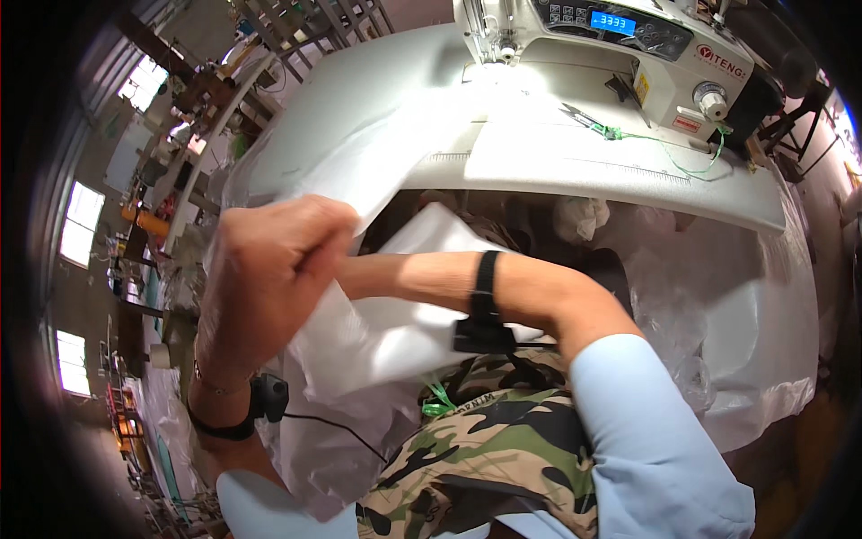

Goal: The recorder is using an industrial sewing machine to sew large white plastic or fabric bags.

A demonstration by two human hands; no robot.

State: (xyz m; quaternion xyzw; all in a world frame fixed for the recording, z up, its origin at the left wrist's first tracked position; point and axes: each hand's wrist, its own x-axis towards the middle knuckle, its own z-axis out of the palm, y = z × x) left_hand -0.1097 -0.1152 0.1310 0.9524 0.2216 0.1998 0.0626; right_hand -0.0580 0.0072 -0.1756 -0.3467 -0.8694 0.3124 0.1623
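My left hand [278,269] is closed in a fist at left of centre, blurred by motion. It grips a thin white sheet [359,350], glossy like plastic film or light cloth. This sheet runs from the sewing table down over my lap. My right forearm [404,275] reaches across to the left, and its hand disappears behind my left one, so those fingers are hidden. Above both hands stands a white sewing machine [593,54], its needle area lit brightly.
Thread snips [588,121] with a green cord lie on the sewing table [359,99], right of the needle. Clear plastic sheeting [745,332] hangs off its right side. A green tie [437,400] rests at my camouflage apron [503,440]. Cluttered shelving [193,171] lines the left.
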